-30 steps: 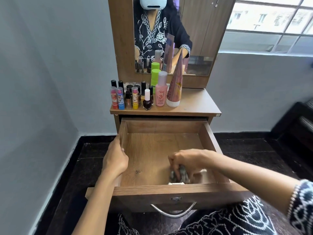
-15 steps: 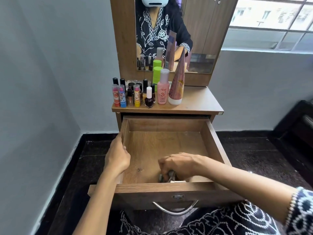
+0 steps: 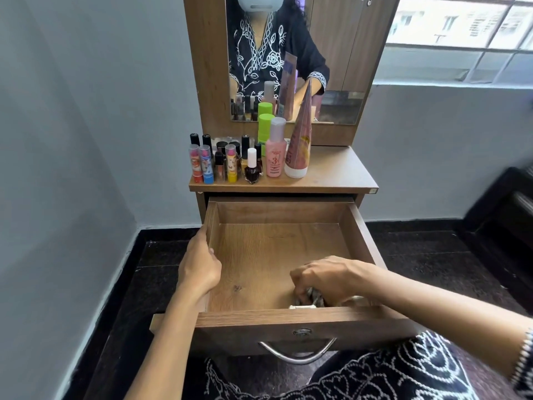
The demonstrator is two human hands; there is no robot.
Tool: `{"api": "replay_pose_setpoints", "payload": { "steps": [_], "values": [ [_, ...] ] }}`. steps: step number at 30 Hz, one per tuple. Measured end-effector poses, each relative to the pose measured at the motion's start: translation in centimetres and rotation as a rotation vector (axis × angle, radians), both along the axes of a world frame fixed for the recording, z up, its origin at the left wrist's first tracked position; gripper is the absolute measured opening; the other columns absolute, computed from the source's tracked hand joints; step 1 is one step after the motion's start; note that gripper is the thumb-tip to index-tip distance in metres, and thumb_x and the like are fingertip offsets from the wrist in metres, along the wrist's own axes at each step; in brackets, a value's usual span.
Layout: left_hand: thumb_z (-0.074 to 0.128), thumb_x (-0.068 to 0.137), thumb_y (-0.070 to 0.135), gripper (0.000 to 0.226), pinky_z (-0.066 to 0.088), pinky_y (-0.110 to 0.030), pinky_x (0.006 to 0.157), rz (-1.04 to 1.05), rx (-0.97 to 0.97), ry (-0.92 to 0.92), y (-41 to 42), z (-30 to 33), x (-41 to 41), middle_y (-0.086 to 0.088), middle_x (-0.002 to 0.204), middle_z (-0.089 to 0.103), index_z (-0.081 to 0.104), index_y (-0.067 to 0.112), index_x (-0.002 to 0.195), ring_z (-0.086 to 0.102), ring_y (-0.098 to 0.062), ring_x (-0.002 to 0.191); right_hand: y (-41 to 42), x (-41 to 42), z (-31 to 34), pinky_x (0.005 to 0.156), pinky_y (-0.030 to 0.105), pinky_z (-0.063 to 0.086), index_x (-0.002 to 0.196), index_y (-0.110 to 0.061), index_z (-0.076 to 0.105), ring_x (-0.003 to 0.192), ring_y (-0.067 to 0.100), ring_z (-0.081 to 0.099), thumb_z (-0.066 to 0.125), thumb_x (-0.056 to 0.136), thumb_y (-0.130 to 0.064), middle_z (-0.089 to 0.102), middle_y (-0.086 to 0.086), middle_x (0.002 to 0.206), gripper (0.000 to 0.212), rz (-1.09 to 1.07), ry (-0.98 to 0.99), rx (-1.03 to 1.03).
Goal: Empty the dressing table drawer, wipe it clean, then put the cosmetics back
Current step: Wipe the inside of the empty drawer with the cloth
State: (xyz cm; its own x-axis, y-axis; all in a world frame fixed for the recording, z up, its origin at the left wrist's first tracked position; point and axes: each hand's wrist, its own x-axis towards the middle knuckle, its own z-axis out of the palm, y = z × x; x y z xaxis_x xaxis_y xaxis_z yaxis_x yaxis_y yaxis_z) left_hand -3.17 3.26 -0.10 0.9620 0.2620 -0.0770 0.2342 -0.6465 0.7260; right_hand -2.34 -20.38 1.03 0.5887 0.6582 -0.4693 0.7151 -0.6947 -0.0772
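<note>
Your right hand point(image 3: 326, 280) bunches the cloth point(image 3: 310, 295) on the drawer point(image 3: 277, 255) floor at its front wall, your left hand point(image 3: 200, 267) clasps its left wall, cosmetics point(image 3: 251, 157) stand on the tabletop beyond.

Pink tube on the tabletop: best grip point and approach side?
Take the pink tube round its wide lower body, just above the white cap it stands on, coming from the right. It tapers to a thin flat crimp on top, and the pink bottle crowds its left.
</note>
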Motion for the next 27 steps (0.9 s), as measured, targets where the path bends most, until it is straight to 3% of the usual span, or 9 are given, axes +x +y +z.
{"api": "replay_pose_setpoints", "payload": {
  "steps": [5, 8, 11, 13, 16, 20, 24, 27],
  "values": [
    [0.037, 0.096, 0.006, 0.056, 0.033, -0.037, 0.105, 0.006, 0.006, 0.003, -0.1, -0.1, 0.0, -0.007, 0.152, 0.026, 0.017, 0.018, 0.147, 0.034, -0.027, 0.135, -1.4, 0.9, 0.2, 0.06, 0.023, 0.042, 0.096, -0.034, 0.066, 0.096, 0.013, 0.059, 0.077, 0.059, -0.012, 0.057, -0.015, 0.106, 0.044, -0.093, 0.008, 0.058],
    [0.037, 0.096, 0.006, 0.056, 0.033, -0.038, 0.105, 0.012, 0.002, 0.003, -0.1, -0.1, 0.1, -0.008, 0.151, 0.027, 0.018, 0.018, 0.147, 0.034, -0.028, 0.134, -1.3, 2.2, -0.3, 0.079, 0.034, 0.053, 0.115, -0.024, 0.064, 0.102, 0.023, 0.062, 0.073, 0.073, -0.022, 0.063, -0.001, 0.116, 0.043, -0.294, -0.136, 0.187],
    [0.036, 0.097, 0.006, 0.055, 0.034, -0.038, 0.105, 0.002, 0.003, 0.006, -0.1, 0.0, 0.2, -0.009, 0.151, 0.028, 0.017, 0.017, 0.147, 0.035, -0.028, 0.134, 0.6, 3.3, -0.6, 0.082, 0.038, 0.05, 0.118, -0.01, 0.059, 0.104, 0.032, 0.06, 0.063, 0.084, -0.033, 0.061, 0.011, 0.117, 0.041, -0.574, -0.313, 0.228],
    [0.036, 0.097, 0.006, 0.055, 0.034, -0.037, 0.105, 0.001, -0.002, 0.005, -0.1, 0.0, 0.2, -0.009, 0.15, 0.029, 0.017, 0.018, 0.147, 0.036, -0.027, 0.133, 3.0, 3.4, -1.0, 0.078, 0.038, 0.048, 0.112, -0.008, 0.059, 0.102, 0.034, 0.059, 0.06, 0.084, -0.039, 0.06, 0.013, 0.112, 0.041, -0.655, -0.312, 0.25],
    [0.036, 0.097, 0.006, 0.055, 0.034, -0.037, 0.104, 0.003, 0.002, 0.001, -0.2, 0.0, 0.2, -0.008, 0.15, 0.029, 0.018, 0.018, 0.147, 0.037, -0.028, 0.133, 5.6, 3.4, -1.8, 0.087, 0.041, 0.045, 0.122, -0.011, 0.053, 0.11, 0.033, 0.052, 0.056, 0.084, -0.047, 0.052, 0.012, 0.121, 0.051, -0.628, -0.241, 0.198],
    [0.036, 0.097, 0.006, 0.054, 0.033, -0.038, 0.106, 0.0, -0.005, -0.001, -0.1, 0.0, 0.2, -0.009, 0.15, 0.03, 0.019, 0.018, 0.147, 0.035, -0.029, 0.134, 4.7, 4.1, -2.0, 0.093, 0.044, 0.041, 0.133, -0.016, 0.045, 0.122, 0.032, 0.042, 0.046, 0.091, -0.046, 0.041, 0.008, 0.137, 0.051, -0.816, -0.229, 0.161],
    [0.037, 0.097, 0.006, 0.054, 0.033, -0.039, 0.106, -0.007, -0.011, -0.002, -0.1, 0.0, 0.2, -0.009, 0.15, 0.029, 0.019, 0.017, 0.147, 0.035, -0.029, 0.134, 2.1, 4.8, -1.7, 0.095, 0.043, 0.04, 0.135, -0.013, 0.045, 0.125, 0.034, 0.039, 0.053, 0.09, -0.037, 0.033, 0.007, 0.14, 0.051, -1.072, -0.26, 0.109],
    [0.036, 0.097, 0.006, 0.054, 0.032, -0.039, 0.107, 0.0, -0.016, 0.0, -0.1, 0.0, 0.2, -0.009, 0.151, 0.027, 0.018, 0.018, 0.147, 0.032, -0.029, 0.136, 1.8, 4.8, -1.4, 0.093, 0.041, 0.043, 0.136, -0.011, 0.044, 0.126, 0.035, 0.04, 0.055, 0.089, -0.028, 0.031, 0.007, 0.14, 0.051, -1.144, -0.25, 0.079]
  ]
}}
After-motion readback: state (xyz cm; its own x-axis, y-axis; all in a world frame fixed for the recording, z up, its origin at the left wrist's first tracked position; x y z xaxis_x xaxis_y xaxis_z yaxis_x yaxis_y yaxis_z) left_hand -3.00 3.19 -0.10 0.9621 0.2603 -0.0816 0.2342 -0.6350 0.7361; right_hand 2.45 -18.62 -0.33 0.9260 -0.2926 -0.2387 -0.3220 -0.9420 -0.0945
